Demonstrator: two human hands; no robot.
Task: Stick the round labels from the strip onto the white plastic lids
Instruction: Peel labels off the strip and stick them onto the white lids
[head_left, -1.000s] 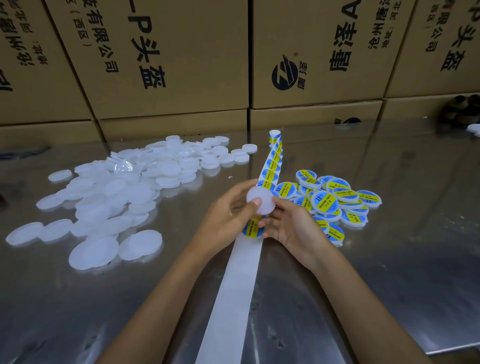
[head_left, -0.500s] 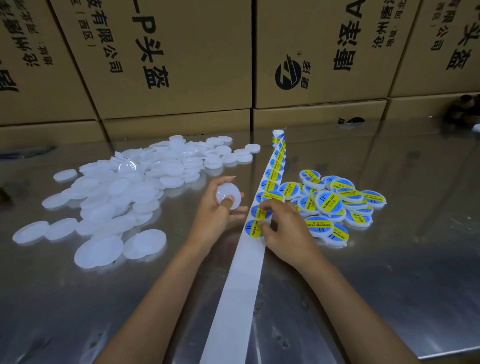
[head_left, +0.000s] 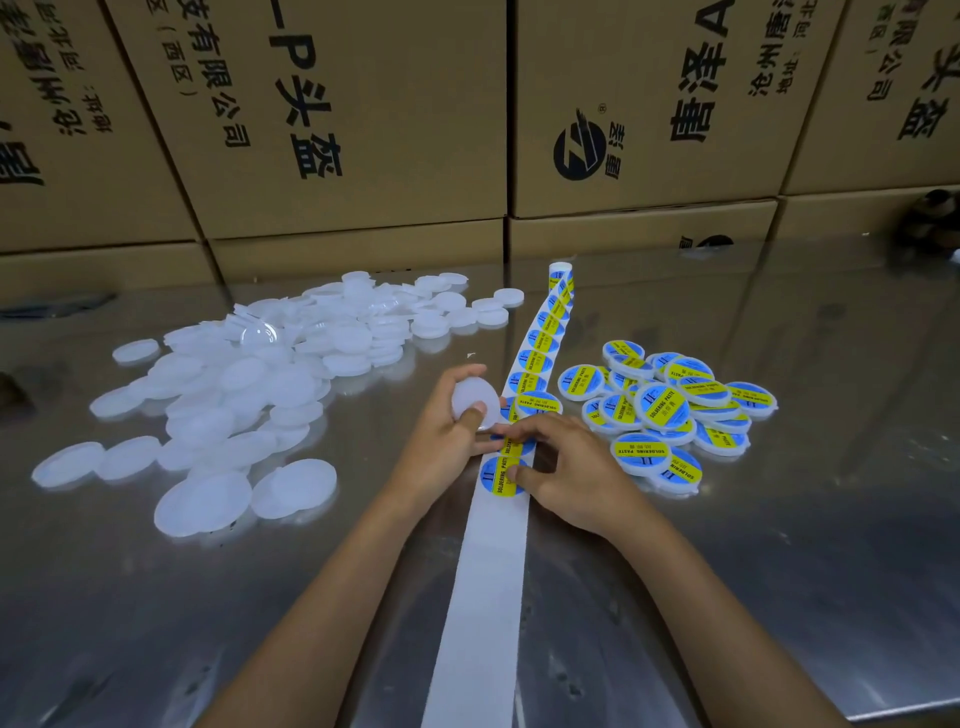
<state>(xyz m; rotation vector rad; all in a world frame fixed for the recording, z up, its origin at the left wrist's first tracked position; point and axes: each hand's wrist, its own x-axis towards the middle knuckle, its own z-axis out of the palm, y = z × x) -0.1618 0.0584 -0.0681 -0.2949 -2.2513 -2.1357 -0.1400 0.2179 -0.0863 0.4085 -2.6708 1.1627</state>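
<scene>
White lid (head_left: 469, 404) sits gripped in my left hand (head_left: 441, 441); my right hand (head_left: 566, 473) pinches a round label (head_left: 501, 475) on the strip (head_left: 488, 597).

We read "SOLDERING PASTE" in black on the yellow band of the round labels on the strip (head_left: 524, 426), beside a large "II" on the blue. The labelled lids (head_left: 662, 410) carry the same words. The cardboard boxes (head_left: 322, 114) behind bear black Chinese characters, a "P", an "A" and a round logo.
</scene>
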